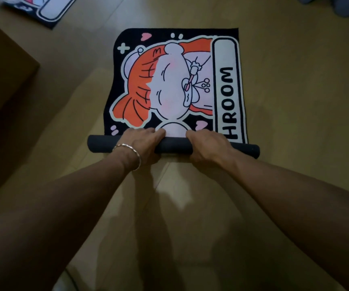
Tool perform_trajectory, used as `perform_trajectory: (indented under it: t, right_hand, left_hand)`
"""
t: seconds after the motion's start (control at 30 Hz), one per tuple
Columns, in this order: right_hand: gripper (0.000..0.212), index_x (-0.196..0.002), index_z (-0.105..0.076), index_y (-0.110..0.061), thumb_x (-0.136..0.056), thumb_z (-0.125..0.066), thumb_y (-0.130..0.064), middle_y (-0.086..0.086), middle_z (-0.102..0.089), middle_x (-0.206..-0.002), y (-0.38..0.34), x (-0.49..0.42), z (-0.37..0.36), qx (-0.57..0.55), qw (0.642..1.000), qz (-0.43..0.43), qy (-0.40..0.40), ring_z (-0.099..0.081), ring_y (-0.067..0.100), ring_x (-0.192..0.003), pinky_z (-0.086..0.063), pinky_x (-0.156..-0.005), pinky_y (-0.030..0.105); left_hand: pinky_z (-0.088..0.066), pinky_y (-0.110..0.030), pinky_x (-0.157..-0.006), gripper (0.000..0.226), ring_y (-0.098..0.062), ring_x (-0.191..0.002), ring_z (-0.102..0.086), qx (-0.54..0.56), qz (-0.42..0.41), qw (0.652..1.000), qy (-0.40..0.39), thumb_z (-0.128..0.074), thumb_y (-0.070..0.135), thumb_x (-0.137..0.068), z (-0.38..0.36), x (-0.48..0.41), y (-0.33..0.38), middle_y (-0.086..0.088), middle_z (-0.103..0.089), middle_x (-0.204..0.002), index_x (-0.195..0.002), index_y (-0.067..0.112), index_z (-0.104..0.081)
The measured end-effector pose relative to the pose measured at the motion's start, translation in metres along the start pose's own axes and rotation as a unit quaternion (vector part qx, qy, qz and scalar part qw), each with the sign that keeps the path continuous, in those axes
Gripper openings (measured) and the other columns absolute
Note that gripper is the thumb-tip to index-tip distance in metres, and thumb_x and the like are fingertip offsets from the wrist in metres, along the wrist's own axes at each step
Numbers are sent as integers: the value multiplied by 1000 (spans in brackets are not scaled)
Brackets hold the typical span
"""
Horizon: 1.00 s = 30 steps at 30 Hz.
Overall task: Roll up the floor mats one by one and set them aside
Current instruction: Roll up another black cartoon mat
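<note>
1. Far off beyond the left grip, a second mat (43, 9) lies unrolled, cut off by the frame
2. Now the left hand (140, 143) clenches the roll (173, 147), the right hand (207, 144) clasping it just beside
3. Ahead of both grips the mat (169, 80) is mostly flat on the floor (295, 101): early going
4. Thumbs hidden under the roll

One partial word, nothing else I can read.
I make out "HROOM" in bold black capitals, running lengthwise on the white rounded panel (226, 59) along the right edge of the black cartoon-printed fabric floor mat (169, 87); its first letters disappear into the mat's rolled end.
</note>
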State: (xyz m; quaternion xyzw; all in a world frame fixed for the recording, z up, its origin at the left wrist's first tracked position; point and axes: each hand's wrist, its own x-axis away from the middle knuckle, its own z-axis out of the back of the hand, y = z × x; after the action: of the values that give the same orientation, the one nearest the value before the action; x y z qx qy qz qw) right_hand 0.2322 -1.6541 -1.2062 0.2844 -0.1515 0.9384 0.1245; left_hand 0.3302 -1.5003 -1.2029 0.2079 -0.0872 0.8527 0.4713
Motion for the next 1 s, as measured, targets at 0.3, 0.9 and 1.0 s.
perform_trajectory:
  t: [0.3,0.9,1.0]
  right_hand:
    - [49,-127,-38,-16,-85,-63,-20,9,-51,-119,10,8,-11,77,993,6,85,-51,25,-105,-41,-92,44]
    - [41,-111,-43,-26,-79,-68,-19,2,-56,-99,26,-3,-3,-11,998,-41,-48,-56,22,-90,-49,-84,42]
    - [48,-112,-43,-27,-74,-72,-19,1,-53,-95,24,-7,3,-37,992,-48,-109,-55,21,-89,-51,-83,42]
  left_hand:
    - [-50,-36,-82,29,-20,-89,-59,31,20,998,-43,-58,29,-88,1,5,-5,-3,-61,-99,-113,22,-47]
    - [-43,-32,-84,37,-17,-96,-53,14,36,999,-2,-64,24,-85,-13,9,-31,1,-57,-105,-117,27,-46]
    - [-45,-32,-82,32,-16,-91,-54,6,52,998,-18,-63,24,-86,-12,9,-32,1,-59,-103,-114,26,-47]
